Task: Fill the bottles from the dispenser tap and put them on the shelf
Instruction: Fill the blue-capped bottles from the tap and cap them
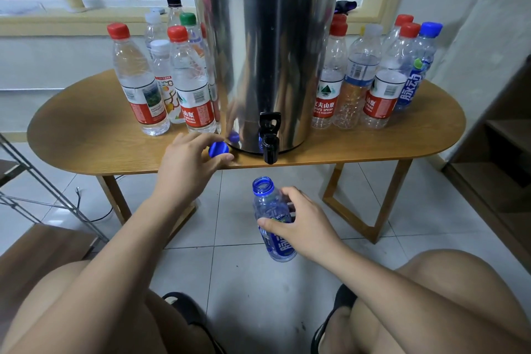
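Filling and shelving remain: right hand [304, 224] grips the uncapped, seemingly empty bottle [267, 205] below the tap [270, 149], left hand [186, 161] pinches its cap [219, 149].

The steel dispenser [267, 37] runs off the top edge, its lid unseen. Fingers of the left hand [186, 165] cover part of the blue cap [219, 149]. The right hand [300, 223] hides the label's middle on the blue bottle [268, 200]. The wooden shelf [505, 149] is cut by the right edge.
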The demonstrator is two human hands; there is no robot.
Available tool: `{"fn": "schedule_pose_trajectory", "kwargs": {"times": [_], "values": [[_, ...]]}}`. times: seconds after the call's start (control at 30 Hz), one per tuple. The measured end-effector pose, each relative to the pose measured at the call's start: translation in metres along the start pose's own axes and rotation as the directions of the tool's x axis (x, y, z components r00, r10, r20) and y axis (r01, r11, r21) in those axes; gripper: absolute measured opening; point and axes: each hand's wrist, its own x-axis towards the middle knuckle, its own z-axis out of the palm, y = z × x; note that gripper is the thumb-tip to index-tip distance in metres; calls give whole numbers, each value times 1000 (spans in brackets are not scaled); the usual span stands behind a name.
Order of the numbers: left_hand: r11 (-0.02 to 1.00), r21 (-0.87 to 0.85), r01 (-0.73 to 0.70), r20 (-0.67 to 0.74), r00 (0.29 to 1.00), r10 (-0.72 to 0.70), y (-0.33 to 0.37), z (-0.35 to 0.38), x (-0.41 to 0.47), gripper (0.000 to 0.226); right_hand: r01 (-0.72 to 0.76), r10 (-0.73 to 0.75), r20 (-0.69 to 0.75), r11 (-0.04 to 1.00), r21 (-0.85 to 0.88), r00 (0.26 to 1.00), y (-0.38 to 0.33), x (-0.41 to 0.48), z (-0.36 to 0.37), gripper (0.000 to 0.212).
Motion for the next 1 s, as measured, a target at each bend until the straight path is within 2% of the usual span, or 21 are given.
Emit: {"fn": "schedule_pose_trajectory", "kwargs": {"times": [0.17, 0.27, 0.4, 0.57, 0.63, 0.77, 0.9, 1.0], "values": [[999, 23, 36, 49, 998, -37, -8, 7, -2, 45, -20, 20, -6, 999, 28, 1000, 0, 0, -1, 67], [999, -8, 44, 50, 998, -43, -7, 5, -3, 53, -26, 26, -7, 999, 44, 1000, 0, 0, -2, 69], [987, -143, 72, -1, 997, -73, 3, -15, 0, 57, -25, 25, -9, 997, 67, 1000, 0, 0, -3, 68], [932, -360, 29, -119, 990, -77, 42, -41, 1, 40, -17, 18, -14, 995, 96, 1000, -2, 3, -3, 64], [909, -417, -12, -118, 992, -41, 62, -47, 0, 38, -18, 20, -16, 994, 108, 1000, -2, 5, -2, 64], [900, -404, -163, -89, 986, 139, 90, -55, 4, 41, 11, -1, -77, 991, 133, 997, -3, 8, 0, 62], [920, -242, -308, -70, 951, 300, 99, -49, 13, 36, 16, 1, -104, 987, 162, 995, -1, 10, 0, 61], [923, -186, -336, -86, 942, 325, 101, -46, 16, 27, 26, -9, -104, 987, 160, 995, -1, 10, 0, 61]]}}
